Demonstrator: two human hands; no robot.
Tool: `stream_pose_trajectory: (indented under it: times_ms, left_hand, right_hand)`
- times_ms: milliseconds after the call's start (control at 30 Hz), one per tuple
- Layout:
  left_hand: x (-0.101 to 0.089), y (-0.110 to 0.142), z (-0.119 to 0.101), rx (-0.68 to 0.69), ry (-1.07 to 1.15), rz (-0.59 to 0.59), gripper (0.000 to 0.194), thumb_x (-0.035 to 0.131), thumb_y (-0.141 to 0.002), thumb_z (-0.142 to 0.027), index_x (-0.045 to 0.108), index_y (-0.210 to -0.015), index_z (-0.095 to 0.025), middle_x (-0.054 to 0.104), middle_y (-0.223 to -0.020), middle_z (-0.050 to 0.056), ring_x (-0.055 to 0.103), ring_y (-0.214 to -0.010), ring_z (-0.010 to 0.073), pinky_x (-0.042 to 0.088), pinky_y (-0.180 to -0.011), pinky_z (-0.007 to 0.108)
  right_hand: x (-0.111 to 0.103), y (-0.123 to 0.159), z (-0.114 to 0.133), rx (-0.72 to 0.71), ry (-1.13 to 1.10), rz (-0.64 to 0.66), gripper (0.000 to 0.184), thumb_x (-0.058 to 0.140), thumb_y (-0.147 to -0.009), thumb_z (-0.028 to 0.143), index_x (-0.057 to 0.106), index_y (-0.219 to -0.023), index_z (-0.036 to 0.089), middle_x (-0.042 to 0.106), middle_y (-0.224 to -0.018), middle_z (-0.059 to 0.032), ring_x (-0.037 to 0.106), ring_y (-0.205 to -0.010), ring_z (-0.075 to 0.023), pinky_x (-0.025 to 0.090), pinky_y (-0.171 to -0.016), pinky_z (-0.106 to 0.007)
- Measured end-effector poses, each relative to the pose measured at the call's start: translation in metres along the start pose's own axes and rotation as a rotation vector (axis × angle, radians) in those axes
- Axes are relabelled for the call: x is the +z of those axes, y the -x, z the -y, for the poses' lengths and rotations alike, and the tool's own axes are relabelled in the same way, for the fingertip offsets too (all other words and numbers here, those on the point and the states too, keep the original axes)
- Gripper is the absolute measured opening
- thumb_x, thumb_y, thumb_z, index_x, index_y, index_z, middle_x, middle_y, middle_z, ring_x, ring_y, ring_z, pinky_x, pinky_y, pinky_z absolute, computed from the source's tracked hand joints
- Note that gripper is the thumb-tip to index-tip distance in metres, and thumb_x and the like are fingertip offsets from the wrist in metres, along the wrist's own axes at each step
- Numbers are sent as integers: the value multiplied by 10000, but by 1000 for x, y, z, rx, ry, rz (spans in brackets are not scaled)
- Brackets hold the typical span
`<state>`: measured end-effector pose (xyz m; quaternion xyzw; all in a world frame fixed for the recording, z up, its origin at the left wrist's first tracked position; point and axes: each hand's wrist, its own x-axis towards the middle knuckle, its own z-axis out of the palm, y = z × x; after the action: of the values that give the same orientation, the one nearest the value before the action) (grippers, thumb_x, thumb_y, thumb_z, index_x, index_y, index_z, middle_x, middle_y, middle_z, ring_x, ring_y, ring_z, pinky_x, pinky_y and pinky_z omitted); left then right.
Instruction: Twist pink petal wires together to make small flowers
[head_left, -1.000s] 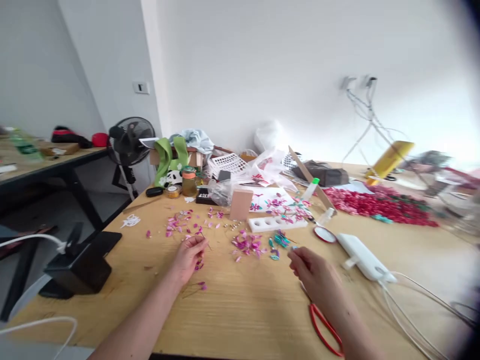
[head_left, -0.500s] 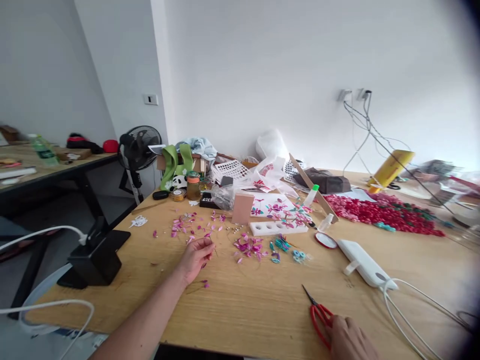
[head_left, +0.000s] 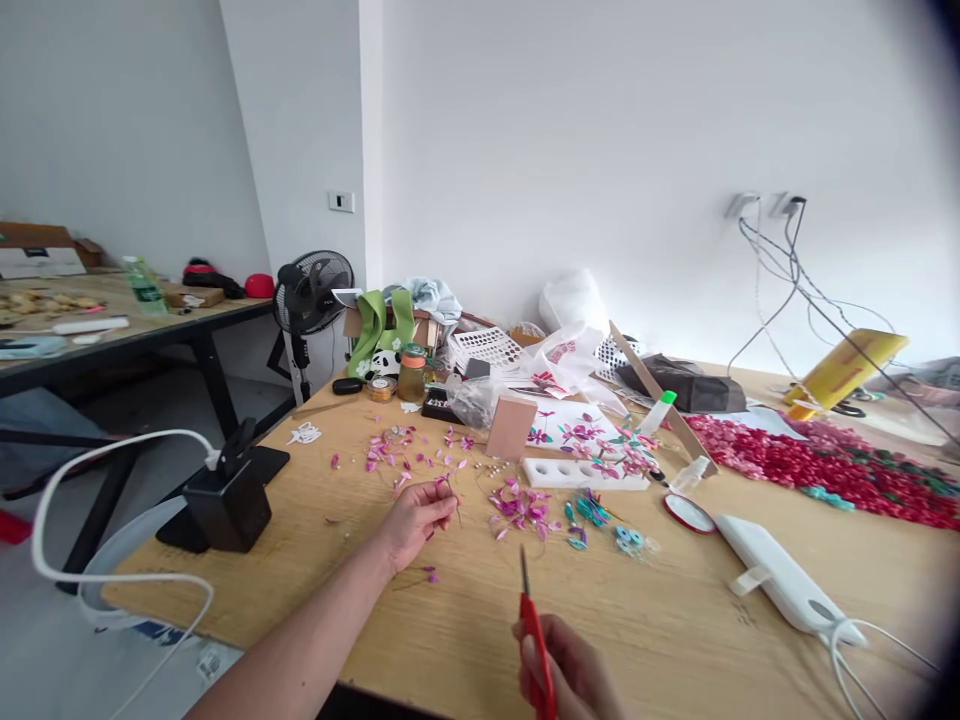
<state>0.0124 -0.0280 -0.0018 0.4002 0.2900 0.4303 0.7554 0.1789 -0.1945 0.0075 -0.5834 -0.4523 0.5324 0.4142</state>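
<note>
Red handles (head_left: 537, 640) of the scissors (head_left: 531, 615) sit in the curled fingers of the right hand (head_left: 566, 672), which are closed around them. In the frame before, the scissors lay flat on the table (head_left: 465, 640), points toward 11 o'clock, with that hand at their handles; now they are picked up and nearer the left hand (head_left: 420, 518). Their long axis runs from near 6 o'clock to just short of 12, blades leading away from the person.

At 10 o'clock from the right hand, the left hand's thumb and fingertips pinch a thin stem (head_left: 460, 508). From the scissors' tip, pink petals (head_left: 519, 506) lie at 12 o'clock, teal pieces (head_left: 592, 508) at 2, and a white power strip (head_left: 784, 575) at 3. A black power block (head_left: 227, 510) stands at 9 o'clock from the left hand.
</note>
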Motion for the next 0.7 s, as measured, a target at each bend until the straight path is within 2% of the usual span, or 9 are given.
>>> stream_pose_trajectory:
  times_ms: [100,200,333,533,700]
  left_hand:
    - [-1,1,-1,-6,-5,10,264,828,-537,-275,633,-634,-125,566,-565,-21,473,-506,58,321,-516,195]
    - [0,2,-2,-9,-15,19,265,825,-544,-280,628,-628,-123,561,-559,-20,470,-505,58,312,-512,196]
    - [1,3,-3,-15,-18,30,272,828,-534,-278,629,-631,-119,563,-571,-17,471,-519,60,322,-531,200]
    - [5,4,-5,-25,-55,42,286,823,-537,-305,619,-617,-121,555,-570,-17,456,-528,63,324,-549,209]
    - [5,5,-6,-17,-56,45,291,819,-537,-314,611,-625,-131,558,-605,-19,453,-543,68,329,-563,220]
  right_hand:
    - [24,-16,2,-12,45,60,554,490,-724,715,485,-732,161,458,-541,31,425,-502,-87,323,-484,-209]
    - [37,-27,2,-29,54,82,558,436,-756,717,469,-750,160,447,-518,43,395,-468,-76,298,-451,-201]
    - [44,-35,6,-27,33,94,573,385,-764,736,451,-762,166,460,-489,45,387,-431,-73,287,-416,-195]
    - [50,-44,12,-7,-10,63,630,386,-701,794,445,-762,170,449,-444,53,369,-383,-68,284,-360,-181]
    - [54,-47,14,59,-41,44,673,382,-681,811,466,-804,154,451,-421,50,383,-363,-80,286,-298,-168]
